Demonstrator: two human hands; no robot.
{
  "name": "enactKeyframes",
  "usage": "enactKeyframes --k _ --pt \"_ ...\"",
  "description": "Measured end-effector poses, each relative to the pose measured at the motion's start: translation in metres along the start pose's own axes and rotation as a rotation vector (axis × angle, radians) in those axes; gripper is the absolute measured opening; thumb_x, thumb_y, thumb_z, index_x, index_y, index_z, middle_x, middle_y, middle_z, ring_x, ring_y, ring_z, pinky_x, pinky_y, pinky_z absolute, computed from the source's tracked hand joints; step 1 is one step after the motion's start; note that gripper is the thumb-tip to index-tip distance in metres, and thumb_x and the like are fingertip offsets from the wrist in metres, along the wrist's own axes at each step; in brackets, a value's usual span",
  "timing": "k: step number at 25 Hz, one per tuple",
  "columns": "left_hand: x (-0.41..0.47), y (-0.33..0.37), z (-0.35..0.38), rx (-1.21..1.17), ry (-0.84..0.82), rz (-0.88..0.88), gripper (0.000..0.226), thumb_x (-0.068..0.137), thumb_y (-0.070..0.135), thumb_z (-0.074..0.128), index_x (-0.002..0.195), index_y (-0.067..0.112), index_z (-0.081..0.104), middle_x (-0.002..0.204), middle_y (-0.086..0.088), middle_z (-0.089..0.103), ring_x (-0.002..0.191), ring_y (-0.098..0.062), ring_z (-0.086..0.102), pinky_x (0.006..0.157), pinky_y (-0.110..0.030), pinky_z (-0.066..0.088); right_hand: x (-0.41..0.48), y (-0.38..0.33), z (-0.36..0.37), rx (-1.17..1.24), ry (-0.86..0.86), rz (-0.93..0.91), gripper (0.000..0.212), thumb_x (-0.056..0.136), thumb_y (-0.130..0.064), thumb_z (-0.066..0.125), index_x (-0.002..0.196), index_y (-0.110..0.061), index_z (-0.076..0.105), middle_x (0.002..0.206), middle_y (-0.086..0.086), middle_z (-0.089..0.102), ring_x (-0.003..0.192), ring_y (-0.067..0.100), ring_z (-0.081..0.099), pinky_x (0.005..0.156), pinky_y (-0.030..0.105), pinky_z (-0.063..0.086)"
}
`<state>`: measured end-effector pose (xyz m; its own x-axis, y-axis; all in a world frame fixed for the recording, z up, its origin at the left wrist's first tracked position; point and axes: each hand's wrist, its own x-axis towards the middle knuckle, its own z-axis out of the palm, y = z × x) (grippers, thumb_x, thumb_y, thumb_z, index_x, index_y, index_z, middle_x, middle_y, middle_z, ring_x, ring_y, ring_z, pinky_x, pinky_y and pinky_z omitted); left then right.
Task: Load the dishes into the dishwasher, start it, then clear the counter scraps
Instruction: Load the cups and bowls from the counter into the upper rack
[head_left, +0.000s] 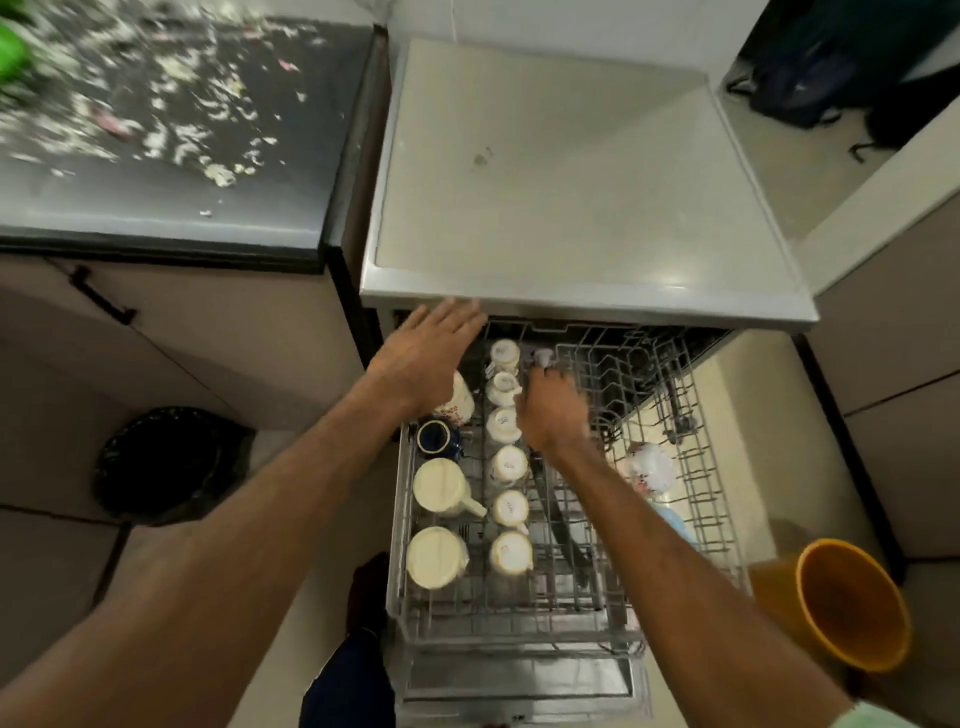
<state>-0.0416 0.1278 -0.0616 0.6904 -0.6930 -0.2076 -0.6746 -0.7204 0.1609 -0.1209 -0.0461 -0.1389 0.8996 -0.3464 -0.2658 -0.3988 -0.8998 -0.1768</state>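
Dishwasher rack (698, 467) holding upturned cups (510, 552) and mugs (436, 557), left hand (426, 358) grip spread above, right hand (553, 410) grip curled, contents untellable.

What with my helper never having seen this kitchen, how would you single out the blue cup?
Find the dishwasher's pulled-out upper rack. In its left column, just nearer than the left hand, sits the blue cup. It alone is dark; the mugs around it are cream or white.
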Motion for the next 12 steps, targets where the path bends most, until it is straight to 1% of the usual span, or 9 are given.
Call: enactKeyframes --k 2,4,6,9,12 --pt "-0.048 0.015 0.002 -0.005 -0.061 -0.07 0.085 0.09 0.008 0.052 0.158 0.024 0.004 0.166 0.006 0.001 0.153 -0.015 0.001 0.124 -0.041 0.01 -0.045 -0.012 -0.028 0.0 0.006 -0.07 0.044 0.098 -0.028 0.052 0.137 -0.01 0.046 0.139 0.013 0.051 0.13 0.031 0.044 0.103 0.05 0.044" --pt "-0.089 0.024 -0.006 -0.071 -0.074 -0.16 0.078 0.095 0.022 0.053 0.158 0.024 0.007 0.166 0.007 0.001 0.153 -0.015 0.004 0.123 -0.042 0.015 -0.085 -0.03 -0.053 -0.004 -0.003 -0.145 0.041 0.1 -0.031 0.05 0.136 -0.01 0.046 0.139 0.013 0.051 0.13 0.032 0.044 0.102 0.048 0.044" --pt "-0.119 0.029 -0.025 -0.137 -0.024 -0.227 0.077 0.094 0.029 0.054 0.158 0.023 0.011 0.166 0.007 0.003 0.152 -0.016 0.007 0.121 -0.042 0.016 -0.117 -0.053 -0.078 -0.009 0.02 -0.237 0.039 0.1 -0.031 0.05 0.133 -0.011 0.047 0.136 0.012 0.053 0.128 0.032 0.046 0.101 0.046 0.045" --pt "-0.149 0.027 -0.067 -0.163 0.083 -0.279 0.077 0.093 0.028 0.054 0.158 0.021 0.013 0.166 0.005 0.005 0.152 -0.018 0.01 0.121 -0.044 0.017 -0.149 -0.094 -0.117 -0.02 0.082 -0.376 0.044 0.099 -0.032 0.049 0.138 -0.011 0.045 0.137 0.01 0.052 0.129 0.03 0.045 0.101 0.044 0.044" --pt "-0.179 0.009 -0.105 -0.151 0.18 -0.306 0.073 0.096 0.032 0.051 0.158 0.018 0.014 0.166 0.002 0.009 0.152 -0.02 0.013 0.121 -0.047 0.02 -0.164 -0.136 -0.149 0.014 0.158 -0.458 0.039 0.098 -0.033 0.05 0.132 -0.015 0.05 0.131 0.007 0.055 0.123 0.029 0.048 0.097 0.044 0.045"
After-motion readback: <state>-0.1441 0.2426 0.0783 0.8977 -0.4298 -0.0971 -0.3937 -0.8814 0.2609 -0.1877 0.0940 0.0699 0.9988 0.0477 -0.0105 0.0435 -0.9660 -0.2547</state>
